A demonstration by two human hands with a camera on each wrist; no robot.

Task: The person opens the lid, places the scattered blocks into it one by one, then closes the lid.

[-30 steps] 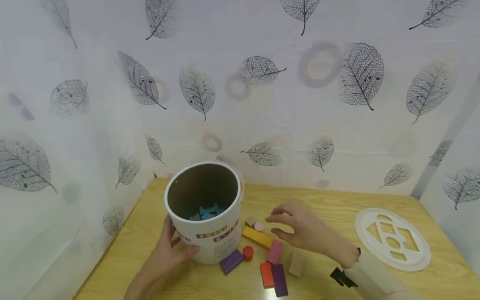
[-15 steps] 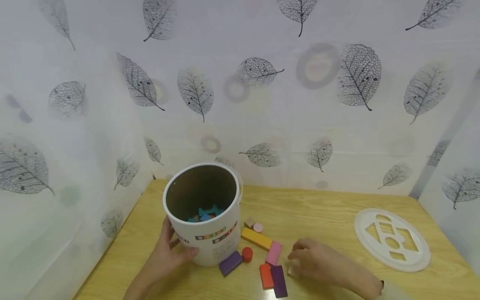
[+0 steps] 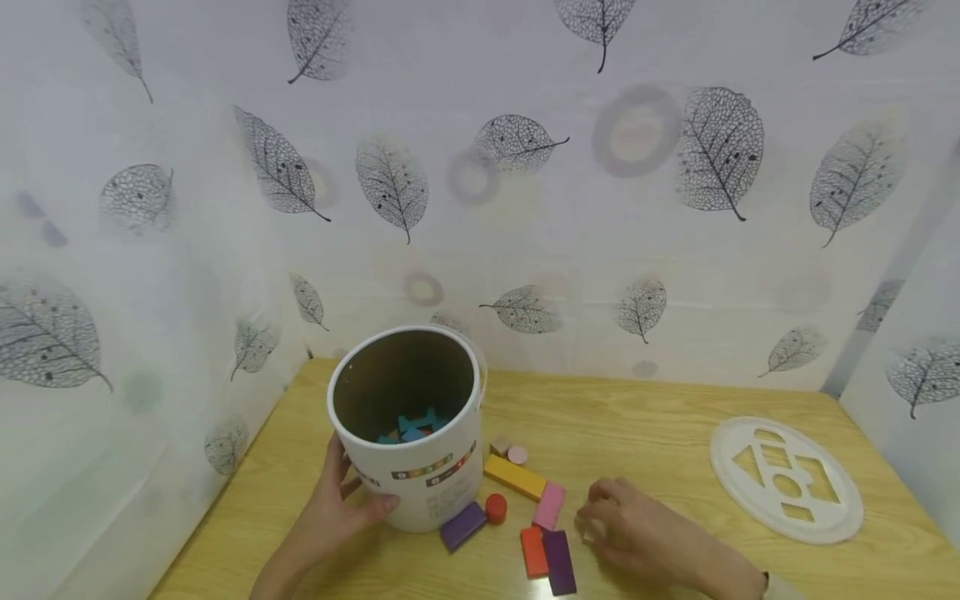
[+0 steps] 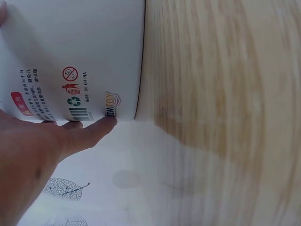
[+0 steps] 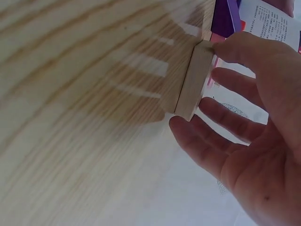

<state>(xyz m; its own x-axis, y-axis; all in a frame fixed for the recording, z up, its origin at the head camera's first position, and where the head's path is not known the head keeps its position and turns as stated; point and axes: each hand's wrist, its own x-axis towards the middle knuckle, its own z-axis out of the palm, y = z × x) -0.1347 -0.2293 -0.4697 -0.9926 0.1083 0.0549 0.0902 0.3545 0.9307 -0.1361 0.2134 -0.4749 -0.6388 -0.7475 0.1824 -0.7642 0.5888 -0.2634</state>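
Note:
My left hand (image 3: 330,517) grips the side of a white bucket (image 3: 450,492), thumb on its front and fingers round the left. Teal and blue pieces (image 3: 416,425) lie inside the bucket. At the right, my right hand (image 3: 637,533) has its bent fingers around a plain wooden block (image 5: 194,80) on the table, mostly hidden in the head view. The right wrist view shows a thumb and fingertips touching its ends. Left of that hand lie a pink block (image 3: 550,506), a red block (image 3: 534,552) and a dark purple block (image 3: 558,562).
Near the bucket are a purple block (image 3: 463,526), a red cylinder (image 3: 496,508), an orange block (image 3: 514,477), a pale pink cylinder (image 3: 517,454) and a small wooden block (image 3: 500,445). A white lid (image 3: 723,450) with shaped holes lies at the right of the wooden table (image 3: 615,417).
My right hand has come down and toward me, from above the orange and pink blocks to the plain wooden block, and its fingers have closed in around it. The left hand has stayed on the bucket.

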